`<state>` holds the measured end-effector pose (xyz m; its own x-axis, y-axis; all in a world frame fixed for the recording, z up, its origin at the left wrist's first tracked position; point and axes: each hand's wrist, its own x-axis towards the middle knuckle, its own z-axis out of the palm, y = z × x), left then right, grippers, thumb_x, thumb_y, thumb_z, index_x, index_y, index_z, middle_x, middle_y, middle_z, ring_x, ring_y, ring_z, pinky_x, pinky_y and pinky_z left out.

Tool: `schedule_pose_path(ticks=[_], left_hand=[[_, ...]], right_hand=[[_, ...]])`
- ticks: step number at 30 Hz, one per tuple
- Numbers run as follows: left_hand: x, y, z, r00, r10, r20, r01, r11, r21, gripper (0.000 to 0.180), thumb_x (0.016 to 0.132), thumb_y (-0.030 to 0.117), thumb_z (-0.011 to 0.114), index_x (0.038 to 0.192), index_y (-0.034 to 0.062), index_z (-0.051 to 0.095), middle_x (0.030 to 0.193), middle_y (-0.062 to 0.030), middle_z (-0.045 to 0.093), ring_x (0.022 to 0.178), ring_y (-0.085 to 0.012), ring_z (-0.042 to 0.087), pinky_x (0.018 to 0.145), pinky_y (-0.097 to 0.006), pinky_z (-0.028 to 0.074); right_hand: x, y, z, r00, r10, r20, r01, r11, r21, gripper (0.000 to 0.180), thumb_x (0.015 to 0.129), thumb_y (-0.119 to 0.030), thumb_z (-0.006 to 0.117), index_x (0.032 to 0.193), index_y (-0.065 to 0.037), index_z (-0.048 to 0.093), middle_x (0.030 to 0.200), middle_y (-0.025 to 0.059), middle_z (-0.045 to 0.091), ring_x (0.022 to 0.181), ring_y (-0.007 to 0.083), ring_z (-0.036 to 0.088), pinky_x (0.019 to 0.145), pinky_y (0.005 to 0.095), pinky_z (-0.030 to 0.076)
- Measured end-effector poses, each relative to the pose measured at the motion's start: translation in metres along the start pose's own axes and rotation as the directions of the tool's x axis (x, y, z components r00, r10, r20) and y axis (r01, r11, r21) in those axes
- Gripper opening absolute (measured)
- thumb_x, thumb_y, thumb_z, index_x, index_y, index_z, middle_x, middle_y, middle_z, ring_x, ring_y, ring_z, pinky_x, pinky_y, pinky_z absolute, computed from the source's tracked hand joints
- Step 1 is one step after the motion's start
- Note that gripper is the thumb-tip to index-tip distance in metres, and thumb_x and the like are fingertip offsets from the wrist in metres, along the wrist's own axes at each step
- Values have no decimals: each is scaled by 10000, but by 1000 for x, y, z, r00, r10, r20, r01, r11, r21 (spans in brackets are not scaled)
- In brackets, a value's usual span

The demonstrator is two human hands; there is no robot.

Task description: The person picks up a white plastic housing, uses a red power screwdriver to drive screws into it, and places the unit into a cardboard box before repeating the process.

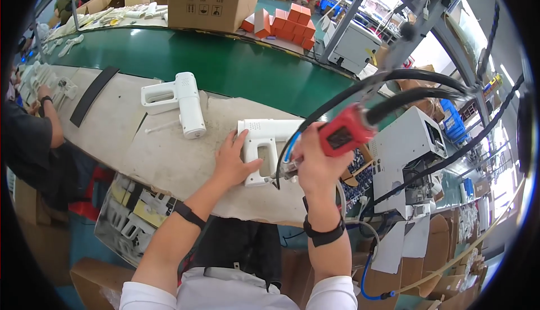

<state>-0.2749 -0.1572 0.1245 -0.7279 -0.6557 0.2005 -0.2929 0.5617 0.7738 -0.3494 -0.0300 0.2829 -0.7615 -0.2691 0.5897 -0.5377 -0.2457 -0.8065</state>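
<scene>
A white plastic gun-shaped housing (253,141) lies on its side on the worktable in front of me. My left hand (229,162) holds it at the left, fingertips on its edge and thumb against the handle loop. My right hand (322,166) is wrapped round a power screwdriver (344,131) with a red upper body and a black hose or cable. The tool's lower end is beside the housing's handle; my hand hides part of both, and I cannot tell whether the tip touches. A second white gun-shaped housing (190,107) lies farther left on the table.
The pale worktable (169,164) borders a green conveyor belt (140,51). A black strip (94,97) lies at left, near a co-worker's arm (53,118). Black cables (394,76) hang at right, before a white machine (402,152). A large carton (214,0) stands beyond the belt.
</scene>
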Motion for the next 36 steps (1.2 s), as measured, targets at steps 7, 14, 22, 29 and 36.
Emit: schedule_pose_path(ticks=[7,14,22,29,36], left_hand=[[0,-5,-3,1000,9,4,-9,1000,-28,866,695,451,733,1428,130,401,1453,-211,359,1317,-360,389,1083,-492,256],[3,-10,3,1000,14,16,-11,984,-179,836,697,440,733,1411,133,426,1451,-202,365,1313,-355,398,1063,-499,284],[6,-22,13,1000,-16,-3,15,975,-222,877,690,461,756,1434,170,392,1434,-220,378,1282,-380,422,1005,-525,344],[-26,3,-15,995,-90,-31,79,966,-248,822,706,253,723,1438,118,373,1498,-232,275,1290,-400,416,1030,-443,394],[-128,-18,-89,980,-188,-66,156,928,-337,755,692,137,749,1387,97,455,1509,-199,275,1306,-307,421,1004,-373,433]], right_hand=[[-4,-69,23,1000,-15,8,14,988,153,70,882,-30,594,897,22,550,583,60,565,436,89,501,397,224,361],[-10,-44,31,989,52,137,-68,992,108,78,873,-42,592,863,19,545,567,26,540,447,93,507,416,229,380],[-27,10,46,992,78,95,-82,996,34,91,854,-40,622,894,2,551,562,23,540,437,99,507,418,230,385],[1,-33,10,989,147,34,-150,941,304,150,892,-110,628,978,-12,554,740,52,607,562,102,566,458,240,429],[-22,-69,-11,906,-280,-318,173,929,-327,220,938,-154,558,1015,51,573,843,109,592,818,154,558,689,275,476]])
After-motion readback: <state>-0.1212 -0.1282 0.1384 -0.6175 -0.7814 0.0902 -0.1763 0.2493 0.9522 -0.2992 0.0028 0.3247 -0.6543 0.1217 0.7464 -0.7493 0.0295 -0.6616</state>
